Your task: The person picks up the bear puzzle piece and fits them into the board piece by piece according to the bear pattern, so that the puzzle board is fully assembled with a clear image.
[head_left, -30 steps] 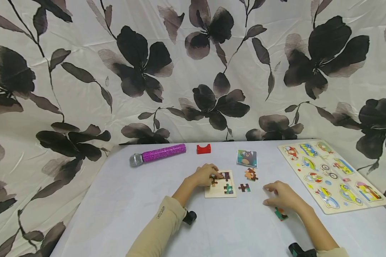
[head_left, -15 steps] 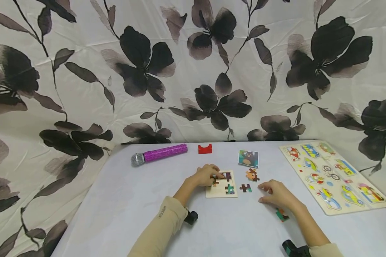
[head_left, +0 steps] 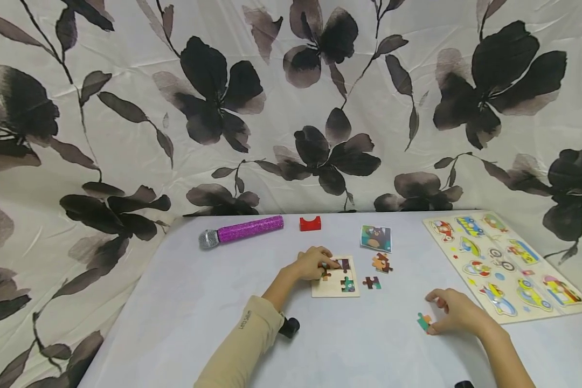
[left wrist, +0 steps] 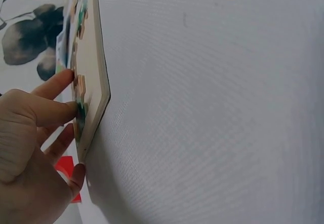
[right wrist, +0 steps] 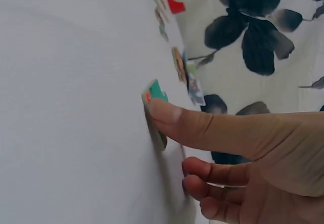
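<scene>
My left hand (head_left: 312,263) rests on a small wooden jigsaw board (head_left: 322,291), its fingertips on the far left pieces; in the left wrist view a fingertip presses a raised piece (left wrist: 81,113) and another digit meets the board's corner. My right hand (head_left: 461,312) is low over the table at the right. Its thumb touches a green-and-orange jigsaw piece (head_left: 423,321), also seen under the thumb in the right wrist view, while the index finger stands apart from it. Between the hands lie a brown-and-teal piece (head_left: 372,283) and overlapping orange-brown pieces (head_left: 382,262).
A small bear picture card (head_left: 375,237) lies behind the loose pieces. At the back left are a purple glitter microphone (head_left: 242,230) and a red notched block (head_left: 310,223). A large vehicle puzzle board (head_left: 538,314) lies at the right, just beyond my right hand.
My right hand first moved left toward the brown-and-teal piece, then came back right and nearer; its thumb now touches the green-and-orange piece. My left hand has stayed on the board.
</scene>
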`<state>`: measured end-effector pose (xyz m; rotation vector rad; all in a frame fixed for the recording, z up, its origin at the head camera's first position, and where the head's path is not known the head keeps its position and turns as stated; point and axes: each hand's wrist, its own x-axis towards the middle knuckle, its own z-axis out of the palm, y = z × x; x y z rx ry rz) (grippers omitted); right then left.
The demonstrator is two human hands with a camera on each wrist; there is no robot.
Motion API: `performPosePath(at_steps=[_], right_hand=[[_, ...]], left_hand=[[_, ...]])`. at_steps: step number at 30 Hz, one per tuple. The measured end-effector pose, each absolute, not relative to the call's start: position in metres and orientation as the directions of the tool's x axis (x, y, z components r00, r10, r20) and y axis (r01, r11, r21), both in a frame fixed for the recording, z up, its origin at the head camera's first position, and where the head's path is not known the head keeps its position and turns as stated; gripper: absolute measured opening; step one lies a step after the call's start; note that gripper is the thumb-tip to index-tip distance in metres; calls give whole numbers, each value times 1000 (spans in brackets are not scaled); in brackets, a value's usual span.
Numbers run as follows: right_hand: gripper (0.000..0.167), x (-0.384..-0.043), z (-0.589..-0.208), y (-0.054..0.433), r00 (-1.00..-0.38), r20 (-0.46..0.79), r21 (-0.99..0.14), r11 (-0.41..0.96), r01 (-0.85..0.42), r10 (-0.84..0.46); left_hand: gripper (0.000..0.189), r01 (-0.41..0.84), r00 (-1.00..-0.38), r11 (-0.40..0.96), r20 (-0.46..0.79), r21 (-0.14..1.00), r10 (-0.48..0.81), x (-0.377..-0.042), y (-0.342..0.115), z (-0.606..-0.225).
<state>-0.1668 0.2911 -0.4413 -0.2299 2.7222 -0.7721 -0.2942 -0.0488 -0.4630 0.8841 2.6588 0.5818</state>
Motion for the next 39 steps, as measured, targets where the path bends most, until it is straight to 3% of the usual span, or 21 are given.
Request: performPosePath(at_steps=[6, 11, 16, 19, 21, 26, 34, 39], right_hand=[[38, -156, -447, 295, -926, -186, -637, 758, -140, -327], [33, -158, -449, 295, -910, -166, -674, 717, -177, -380], [21, -176, -452, 287, -944, -47, -786, 595, -167, -327], [21, -193, -445, 273, -983, 51, -907, 403, -119, -176], [23, -209, -442, 265, -989, 116, -980, 153, -129, -89], [22, -231, -415, 237, -983, 180, -945, -273, -181, 29], [32, -239, -393, 213, -965, 260, -910, -324, -259, 40], [36, -242, -393, 208, -969, 237, -942, -227, -246, 69]], left_hand=[[45, 494, -784, 739, -134, 458, 606, -293, -50, -464], [46, 492, -783, 740, -138, 458, 606, -293, -51, -464], [45, 491, -780, 730, -133, 475, 612, -293, -51, -464], [45, 495, -779, 730, -132, 471, 613, -293, -51, -463], [45, 495, -779, 732, -134, 469, 612, -293, -51, -463], [45, 491, -778, 732, -139, 472, 612, -294, -49, -465], [43, 498, -780, 734, -131, 462, 612, -296, -49, -466], [43, 496, -782, 734, -129, 463, 610, -295, -48, -465]])
